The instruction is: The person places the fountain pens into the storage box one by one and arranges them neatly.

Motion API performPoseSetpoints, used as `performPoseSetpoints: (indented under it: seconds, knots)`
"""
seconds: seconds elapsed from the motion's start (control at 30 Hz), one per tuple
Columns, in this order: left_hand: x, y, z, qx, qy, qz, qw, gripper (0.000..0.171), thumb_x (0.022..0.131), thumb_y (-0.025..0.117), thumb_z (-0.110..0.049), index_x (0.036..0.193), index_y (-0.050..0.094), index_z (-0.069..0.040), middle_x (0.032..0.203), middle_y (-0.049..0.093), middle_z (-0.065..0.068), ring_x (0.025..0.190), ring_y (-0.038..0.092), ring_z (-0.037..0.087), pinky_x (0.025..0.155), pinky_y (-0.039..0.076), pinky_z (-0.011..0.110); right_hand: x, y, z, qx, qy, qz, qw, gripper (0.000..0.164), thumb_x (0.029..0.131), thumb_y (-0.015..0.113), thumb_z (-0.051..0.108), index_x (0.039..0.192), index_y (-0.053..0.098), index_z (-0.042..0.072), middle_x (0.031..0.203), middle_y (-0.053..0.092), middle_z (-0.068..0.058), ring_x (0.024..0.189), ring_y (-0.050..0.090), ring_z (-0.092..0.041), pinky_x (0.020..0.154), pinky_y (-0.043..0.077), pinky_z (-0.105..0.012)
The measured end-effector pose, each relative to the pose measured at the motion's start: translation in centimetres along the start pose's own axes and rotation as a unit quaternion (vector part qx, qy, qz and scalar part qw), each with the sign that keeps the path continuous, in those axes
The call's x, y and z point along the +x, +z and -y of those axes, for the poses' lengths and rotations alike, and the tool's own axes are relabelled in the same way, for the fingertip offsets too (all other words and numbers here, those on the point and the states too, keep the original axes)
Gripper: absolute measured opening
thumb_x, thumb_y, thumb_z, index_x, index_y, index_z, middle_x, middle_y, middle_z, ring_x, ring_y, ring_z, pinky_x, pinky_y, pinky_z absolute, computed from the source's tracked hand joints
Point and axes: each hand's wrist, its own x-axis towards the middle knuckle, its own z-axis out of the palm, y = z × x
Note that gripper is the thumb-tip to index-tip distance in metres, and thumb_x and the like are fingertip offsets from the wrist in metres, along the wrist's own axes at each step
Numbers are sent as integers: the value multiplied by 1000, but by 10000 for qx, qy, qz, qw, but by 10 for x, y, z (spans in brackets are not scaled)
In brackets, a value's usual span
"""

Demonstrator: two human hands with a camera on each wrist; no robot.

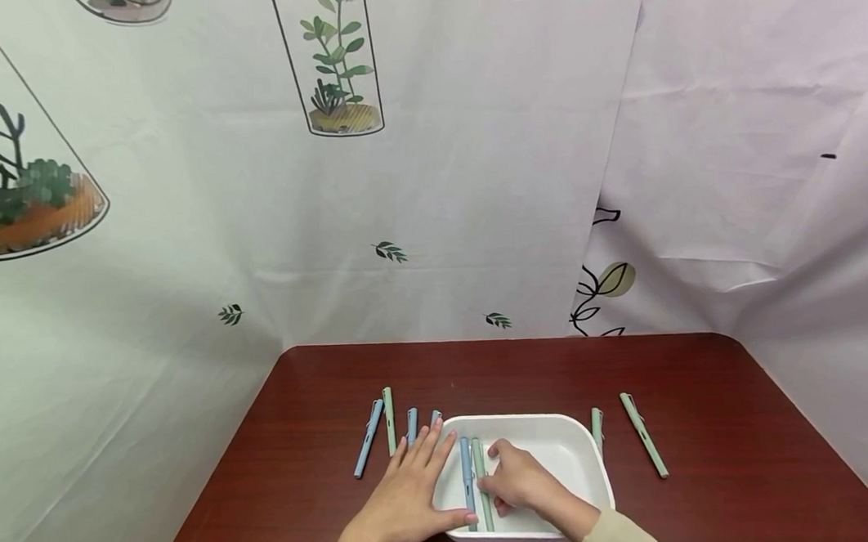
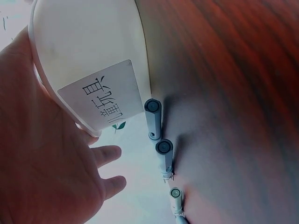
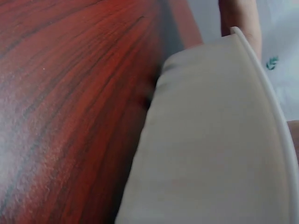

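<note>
A white tray [image 1: 549, 441] holds a blue pen [image 1: 467, 474] and a green pen [image 1: 479, 465] side by side along its left side. My left hand [image 1: 409, 501] lies with fingers spread over the tray's left rim, its thumb at the blue pen's near end. In the left wrist view, that hand [image 2: 51, 158] is beside the tray's labelled outer wall [image 2: 93, 42]. My right hand [image 1: 522, 481] is inside the tray, thumb and index finger apart, a fingertip at the green pen's side. The right wrist view shows mostly the tray's outer wall [image 3: 210, 130].
Left of the tray lie a blue pen [image 1: 369, 438], a green pen [image 1: 389, 421] and two more blue pens, partly covered by my left hand. At the right are a green pen [image 1: 643, 433] and another green pen [image 1: 597, 426] against the tray. Printed cloth hangs behind the table [image 1: 723, 452].
</note>
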Motion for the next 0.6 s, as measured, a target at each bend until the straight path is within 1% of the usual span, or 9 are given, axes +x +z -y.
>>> performPoseSetpoints:
  seconds: [0.17,0.3,0.4,0.5,0.6]
  knots:
    - [0,0,1,6,-10,28,10000,105,81,61,-78,161,30,-18,170,15,5,154,23,33,119,21,62,-9,-14,0,-277,-347,-177,9989,46,83,74,14,120,57,-7,69,62,0,56,56,-12,54,43,-28]
    - [0,-1,1,-38,-40,67,10000,105,81,62,-78,161,29,-18,170,16,6,153,24,34,119,21,63,-19,-30,1,-526,-504,-441,9964,42,85,76,20,120,62,0,82,65,3,69,58,-11,58,46,-28]
    - [1,-1,0,-74,-60,104,9999,105,81,62,-78,161,29,-18,170,17,8,153,24,34,119,21,63,-28,-44,2,-596,-474,-609,9952,39,87,76,22,119,64,5,89,68,2,78,62,-13,62,49,-30]
    - [0,0,0,-125,-89,125,9998,106,81,62,-78,161,29,-18,170,17,8,153,23,34,119,20,63,-36,-57,3,-583,-434,-744,9946,38,87,77,22,119,66,6,94,70,1,83,66,-16,65,52,-31]
    - [0,0,0,-110,-67,95,9999,106,81,62,-78,161,29,-18,170,16,7,153,23,34,119,20,63,-43,-68,2,-572,-329,-961,9932,38,86,79,21,120,67,7,101,71,-1,87,67,-16,68,53,-31]
